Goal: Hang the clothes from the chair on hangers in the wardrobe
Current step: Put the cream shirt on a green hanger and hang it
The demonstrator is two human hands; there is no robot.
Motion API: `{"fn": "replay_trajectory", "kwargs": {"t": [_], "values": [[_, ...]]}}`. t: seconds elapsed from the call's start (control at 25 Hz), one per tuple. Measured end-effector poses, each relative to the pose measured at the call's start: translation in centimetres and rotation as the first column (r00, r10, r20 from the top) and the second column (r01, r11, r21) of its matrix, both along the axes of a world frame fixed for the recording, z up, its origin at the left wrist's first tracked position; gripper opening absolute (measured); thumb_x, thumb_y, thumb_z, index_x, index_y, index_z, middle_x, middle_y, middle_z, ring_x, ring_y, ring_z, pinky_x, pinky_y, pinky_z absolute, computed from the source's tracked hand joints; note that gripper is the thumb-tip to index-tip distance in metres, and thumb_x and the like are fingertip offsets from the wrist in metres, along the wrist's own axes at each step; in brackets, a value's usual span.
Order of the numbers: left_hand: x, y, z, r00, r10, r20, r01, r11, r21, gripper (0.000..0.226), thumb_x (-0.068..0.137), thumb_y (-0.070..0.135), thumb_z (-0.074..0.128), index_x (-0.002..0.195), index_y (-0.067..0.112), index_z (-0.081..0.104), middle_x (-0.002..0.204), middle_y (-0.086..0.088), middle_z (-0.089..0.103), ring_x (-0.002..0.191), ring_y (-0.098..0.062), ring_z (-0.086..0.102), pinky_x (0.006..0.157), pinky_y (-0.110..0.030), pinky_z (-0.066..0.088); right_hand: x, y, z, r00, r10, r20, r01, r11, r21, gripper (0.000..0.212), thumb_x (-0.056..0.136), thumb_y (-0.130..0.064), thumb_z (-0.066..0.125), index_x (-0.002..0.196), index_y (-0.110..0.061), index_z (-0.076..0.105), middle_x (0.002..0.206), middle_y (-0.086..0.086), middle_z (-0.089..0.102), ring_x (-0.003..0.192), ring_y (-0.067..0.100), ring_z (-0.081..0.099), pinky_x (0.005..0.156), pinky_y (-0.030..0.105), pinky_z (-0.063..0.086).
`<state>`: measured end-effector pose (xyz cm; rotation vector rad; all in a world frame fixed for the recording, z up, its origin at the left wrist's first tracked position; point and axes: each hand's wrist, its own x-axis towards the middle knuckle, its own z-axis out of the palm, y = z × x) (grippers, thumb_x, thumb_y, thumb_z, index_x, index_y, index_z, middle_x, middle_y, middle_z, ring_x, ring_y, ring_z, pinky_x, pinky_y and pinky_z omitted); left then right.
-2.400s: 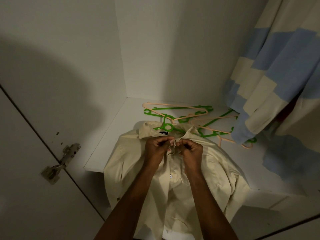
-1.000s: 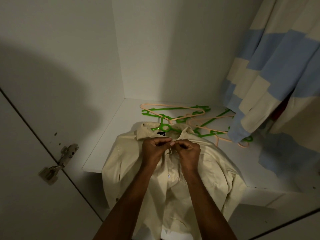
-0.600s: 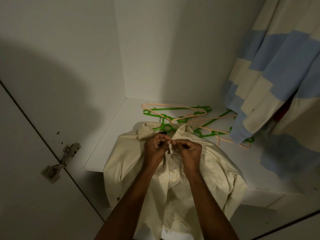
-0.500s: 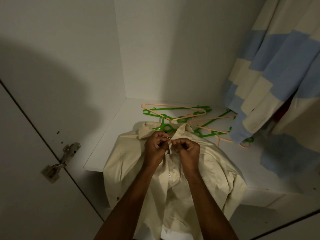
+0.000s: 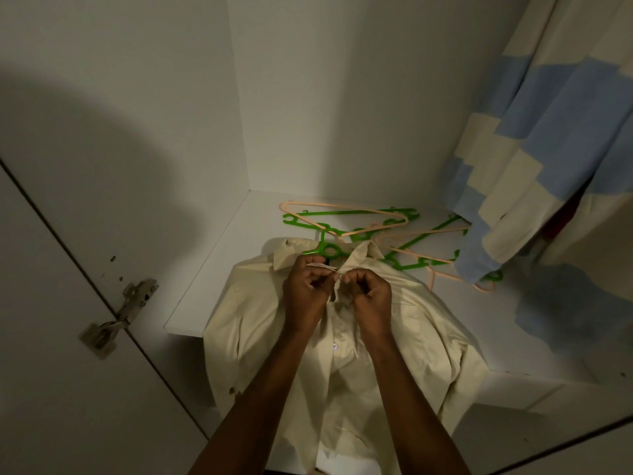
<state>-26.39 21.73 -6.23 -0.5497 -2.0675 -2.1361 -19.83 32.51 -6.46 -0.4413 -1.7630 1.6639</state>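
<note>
your hands pinch the placket of the cream button-up cotton shirt (image 5: 404,323) just below its collar.

the shirt lies front-up on the white wardrobe shelf (image 5: 219,269), its lower part draped over the front edge. your left hand (image 5: 306,293) and right hand (image 5: 370,296) have fingers curled, each pinching one placket edge, knuckles nearly touching. a green plastic hanger (image 5: 329,249) pokes from the collar; loose green and peach plastic hangers (image 5: 380,223) lie behind on the shelf.
</note>
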Motion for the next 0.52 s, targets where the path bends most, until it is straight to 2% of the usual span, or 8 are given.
{"fn": "replay_trajectory", "kwargs": {"t": [0.12, 0.2, 0.24, 0.28, 0.36, 0.44, 0.52], "values": [[0.3, -0.4, 0.2, 0.957, 0.289, -0.038, -0.289, 0.957, 0.002, 0.041, 0.078, -0.004, 0.077, 0.112, 0.013, 0.06, 0.09, 0.004, 0.073, 0.082, -0.007, 0.072, 0.074, -0.017, 0.056, -0.1, -0.2, -0.1, 0.984, -0.176, 0.038, 0.174, 0.984, 0.042, 0.014, 0.086, -0.002, 0.072, 0.078, -0.014, 0.072, 0.077, 0.002, 0.073, 0.075, 0.018, 0.069, 0.075, 0.037, 0.058], [-0.1, -0.9, 0.0, 0.887, 0.462, 0.03, -0.463, 0.885, 0.048, 0.035, 0.078, -0.009, 0.07, 0.106, 0.009, 0.058, 0.091, 0.0, 0.071, 0.081, -0.013, 0.072, 0.071, -0.012, 0.053, -0.1, -0.2, 0.6, 0.948, -0.317, 0.031, 0.312, 0.944, 0.112, 0.017, 0.084, -0.003, 0.073, 0.078, -0.018, 0.069, 0.075, -0.003, 0.07, 0.07, 0.009, 0.065, 0.07, 0.032, 0.054], [-0.5, -1.0, -0.2, 0.866, 0.492, 0.092, -0.498, 0.865, 0.057, 0.032, 0.079, -0.009, 0.071, 0.103, 0.008, 0.058, 0.091, -0.003, 0.071, 0.082, -0.017, 0.072, 0.07, -0.011, 0.052, -0.1, -0.1, 1.3, 0.924, -0.382, 0.017, 0.375, 0.912, 0.165, 0.016, 0.084, -0.006, 0.074, 0.078, -0.019, 0.067, 0.074, -0.005, 0.068, 0.067, 0.006, 0.063, 0.068, 0.031, 0.053], [-0.9, -1.1, -0.4, 0.854, 0.498, 0.147, -0.51, 0.858, 0.054, 0.03, 0.08, -0.005, 0.074, 0.101, 0.008, 0.058, 0.091, -0.005, 0.071, 0.082, -0.021, 0.073, 0.07, -0.014, 0.054, -0.3, 0.3, 1.9, 0.903, -0.429, 0.007, 0.418, 0.883, 0.216, 0.014, 0.084, -0.011, 0.076, 0.077, -0.02, 0.067, 0.072, -0.006, 0.067, 0.066, 0.005, 0.061, 0.067, 0.031, 0.052], [-1.9, -1.2, -1.2, 0.858, 0.471, 0.205, -0.491, 0.869, 0.056, 0.029, 0.082, 0.01, 0.081, 0.099, 0.019, 0.059, 0.091, -0.002, 0.073, 0.081, -0.022, 0.073, 0.072, -0.031, 0.062, -1.4, 1.3, 3.4, 0.887, -0.46, 0.033, 0.438, 0.864, 0.248, 0.021, 0.083, -0.032, 0.081, 0.075, -0.018, 0.068, 0.072, -0.006, 0.069, 0.066, 0.008, 0.063, 0.068, 0.031, 0.052], [-2.7, -1.2, -1.4, 0.855, 0.453, 0.254, -0.488, 0.868, 0.095, 0.032, 0.081, 0.024, 0.083, 0.095, 0.033, 0.056, 0.092, 0.004, 0.073, 0.082, -0.018, 0.074, 0.07, -0.047, 0.063, -3.0, 2.4, 4.7, 0.866, -0.457, 0.203, 0.41, 0.881, 0.235, 0.044, 0.077, -0.061, 0.078, 0.072, -0.018, 0.071, 0.072, -0.006, 0.07, 0.068, 0.012, 0.064, 0.066, 0.029, 0.048], [-3.5, -0.9, -1.0, 0.851, 0.424, 0.31, -0.483, 0.864, 0.143, 0.037, 0.078, 0.022, 0.086, 0.093, 0.033, 0.054, 0.091, 0.003, 0.074, 0.079, -0.018, 0.074, 0.071, -0.05, 0.063, -4.2, 2.9, 4.8, 0.787, -0.445, 0.426, 0.378, 0.895, 0.237, 0.058, 0.07, -0.075, 0.072, 0.072, -0.017, 0.073, 0.071, -0.002, 0.07, 0.069, 0.02, 0.064, 0.065, 0.03, 0.044]]}}
